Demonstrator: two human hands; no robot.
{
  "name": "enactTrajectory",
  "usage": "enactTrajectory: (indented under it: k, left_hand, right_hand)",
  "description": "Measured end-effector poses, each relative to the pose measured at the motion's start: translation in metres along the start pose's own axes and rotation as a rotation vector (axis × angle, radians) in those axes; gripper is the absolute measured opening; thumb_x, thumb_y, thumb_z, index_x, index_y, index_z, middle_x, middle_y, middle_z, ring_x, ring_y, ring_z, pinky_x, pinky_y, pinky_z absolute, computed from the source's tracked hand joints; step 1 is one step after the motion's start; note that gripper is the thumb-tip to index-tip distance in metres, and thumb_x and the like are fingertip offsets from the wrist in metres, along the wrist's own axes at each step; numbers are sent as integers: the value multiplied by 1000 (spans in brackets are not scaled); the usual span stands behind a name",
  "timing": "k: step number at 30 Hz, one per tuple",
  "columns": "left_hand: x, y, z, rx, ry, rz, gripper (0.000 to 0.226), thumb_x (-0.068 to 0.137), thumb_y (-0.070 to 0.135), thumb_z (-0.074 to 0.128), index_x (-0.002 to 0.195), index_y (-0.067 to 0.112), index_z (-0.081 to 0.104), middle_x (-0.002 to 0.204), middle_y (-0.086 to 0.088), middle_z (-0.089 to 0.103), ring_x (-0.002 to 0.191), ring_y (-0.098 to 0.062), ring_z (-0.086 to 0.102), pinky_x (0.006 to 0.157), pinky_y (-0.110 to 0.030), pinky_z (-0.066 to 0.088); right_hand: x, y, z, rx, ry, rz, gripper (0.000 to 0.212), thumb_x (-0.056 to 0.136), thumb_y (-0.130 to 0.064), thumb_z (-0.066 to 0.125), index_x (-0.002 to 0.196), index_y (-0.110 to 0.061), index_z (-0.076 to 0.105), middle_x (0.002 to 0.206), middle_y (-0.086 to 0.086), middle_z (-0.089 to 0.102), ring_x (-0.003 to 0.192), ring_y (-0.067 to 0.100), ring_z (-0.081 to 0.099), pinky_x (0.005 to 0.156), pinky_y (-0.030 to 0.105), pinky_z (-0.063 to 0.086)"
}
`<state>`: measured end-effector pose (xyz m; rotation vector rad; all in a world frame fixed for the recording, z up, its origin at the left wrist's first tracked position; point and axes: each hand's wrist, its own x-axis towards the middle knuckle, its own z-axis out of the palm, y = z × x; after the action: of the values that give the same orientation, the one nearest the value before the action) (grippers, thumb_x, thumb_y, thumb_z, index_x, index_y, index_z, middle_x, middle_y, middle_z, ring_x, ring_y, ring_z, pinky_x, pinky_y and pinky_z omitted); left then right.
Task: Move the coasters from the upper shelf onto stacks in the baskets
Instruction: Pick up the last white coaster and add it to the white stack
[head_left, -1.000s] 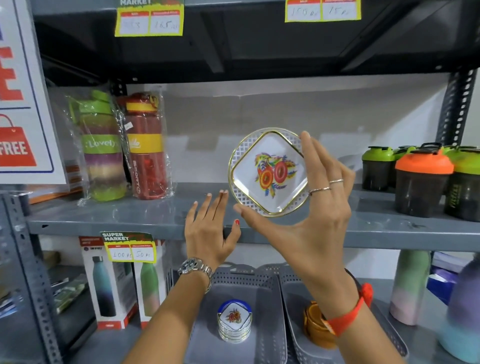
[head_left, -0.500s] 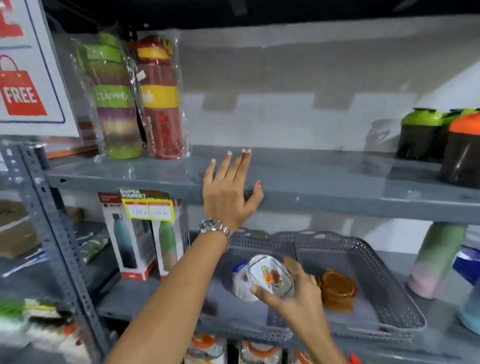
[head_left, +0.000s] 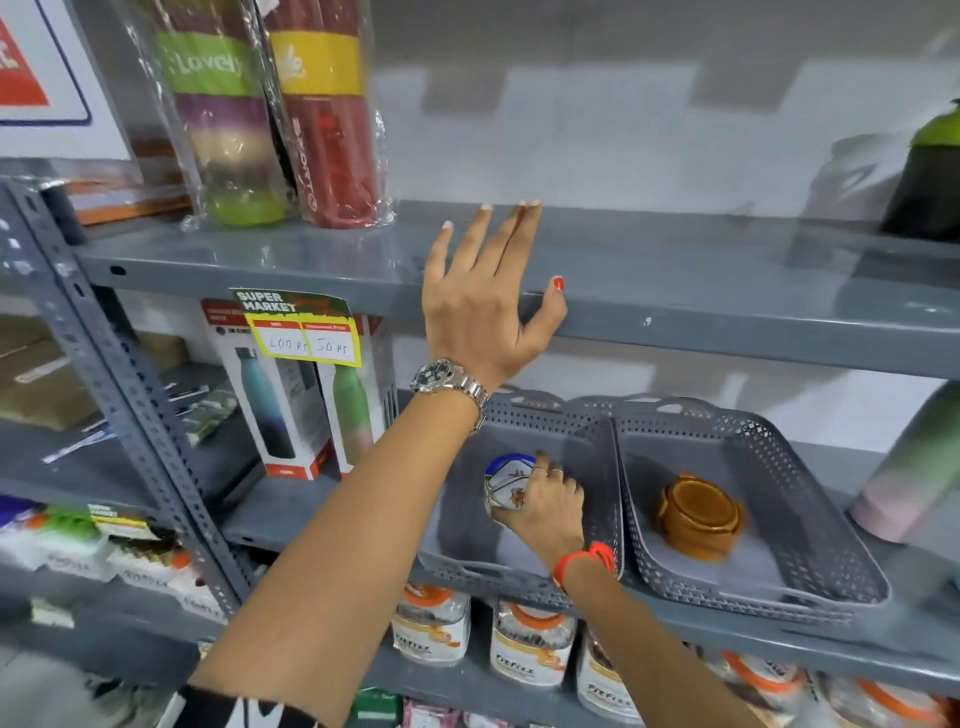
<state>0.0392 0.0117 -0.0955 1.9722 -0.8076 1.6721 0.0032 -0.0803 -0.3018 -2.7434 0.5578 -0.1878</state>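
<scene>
My right hand (head_left: 545, 506) reaches down into the left grey basket (head_left: 587, 447) and holds a white floral coaster (head_left: 506, 491) against the top of the stack of matching coasters there; the stack is mostly hidden by the hand and the coaster. The right grey basket (head_left: 810, 519) holds a stack of brown coasters (head_left: 698, 517). My left hand (head_left: 485, 301) rests flat, fingers spread, on the front edge of the upper grey shelf (head_left: 701, 291), holding nothing.
Two wrapped bottles (head_left: 270, 119) stand at the left of the upper shelf, a dark shaker (head_left: 930, 171) at its right end. Boxed bottles (head_left: 296, 400) stand left of the baskets, a pastel bottle (head_left: 914, 467) to the right. Jars (head_left: 530, 644) line the shelf below.
My right hand carried the white coaster from upper-shelf height down into the left basket onto the stack. The view tilted downward; my left hand stayed on the shelf edge.
</scene>
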Motion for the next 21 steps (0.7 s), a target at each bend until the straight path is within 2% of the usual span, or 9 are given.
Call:
enactTrajectory:
  k: [7, 9, 11, 13, 14, 17, 21]
  left_hand:
    - [0, 0, 1, -30, 22, -10, 58, 85, 44, 41, 129, 11, 59, 124, -2, 63, 122, -25, 53, 106, -41, 28]
    - [0, 0, 1, -26, 32, -10, 57, 84, 44, 41, 128, 12, 60, 123, -1, 64, 121, -25, 54, 106, -41, 30]
    - [0, 0, 2, -22, 38, -7, 57, 84, 44, 41, 127, 12, 60, 122, -1, 64, 121, -24, 54, 104, -41, 31]
    - [-1, 0, 2, -24, 45, -4, 57, 84, 44, 42, 127, 12, 61, 122, -1, 65, 121, -24, 55, 103, -41, 33]
    - [-1, 0, 3, -22, 46, -5, 57, 83, 44, 42, 127, 12, 61, 122, -1, 64, 120, -24, 55, 103, -41, 33]
    - [-1, 0, 2, -9, 37, -12, 59, 83, 45, 41, 128, 13, 59, 126, 0, 62, 122, -25, 53, 103, -41, 32]
    - [-1, 0, 1, -1, 24, -21, 59, 83, 45, 41, 129, 13, 59, 128, 0, 61, 123, -25, 52, 104, -40, 31]
  right_hand:
    - [24, 9, 15, -181, -28, -65, 108, 71, -79, 52, 148, -11, 17, 144, 15, 42, 133, 33, 38, 111, 58, 27]
    - [30, 11, 15, -193, -56, -83, 118, 64, -84, 53, 150, -12, 13, 151, 15, 30, 137, 34, 28, 112, 63, 21]
    - [38, 14, 14, -173, -160, -122, 131, 57, -84, 60, 151, -15, 1, 158, 14, 10, 143, 35, 13, 111, 68, 8]
    - [50, 15, 10, -133, -305, -147, 140, 53, -75, 72, 151, -19, -12, 159, 14, -7, 146, 35, -4, 109, 71, -1]
    - [56, 15, 9, -109, -364, -148, 143, 53, -68, 78, 150, -20, -15, 159, 13, -10, 146, 34, -8, 109, 71, -3]
    - [70, 16, 6, -64, -442, -157, 140, 53, -53, 86, 151, -21, -9, 160, 10, 5, 147, 31, 1, 112, 69, 1]
    - [72, 15, 11, -66, -371, -139, 122, 55, -54, 84, 149, -16, 17, 153, 9, 24, 141, 31, 19, 113, 62, 17]
